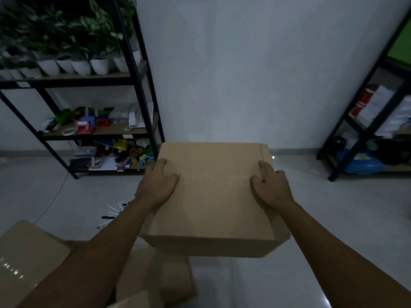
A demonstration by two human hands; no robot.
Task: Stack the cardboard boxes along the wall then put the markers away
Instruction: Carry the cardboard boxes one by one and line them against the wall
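Both hands are on the box (pixel 211 196) now, mid-frame: left hand (pixel 159 182) clamped on its left edge, thumb lying across the top, fingers wrapped down over the side. Right hand (pixel 270 184) mirrors it on the right edge, thumb on top, fingers curled over the side, so each hand grips the box. It is closed, top face plain brown, and it sits in front of the white wall (pixel 255 63) at the centre of the frame (whether its far edge touches the wall, I cannot tell).

Lower left of the frame, more boxes: one (pixel 26 254) with a glossy strip of tape catching the light, and another (pixel 160 278) partly hidden under the left forearm, low beneath the held one.

Markers (pixel 112 211) lie scattered on the pale floor (pixel 255 281), left of centre, just beyond the left forearm, white barrels with dark caps.

Upper left, a black rack (pixel 142 90) carries a row of white pots (pixel 81 66) with leafy plants, and below them shelves of colourful clutter. Right edge of the frame, a second black rack (pixel 364 132) holds papers and a blue thing on its lowest shelf.
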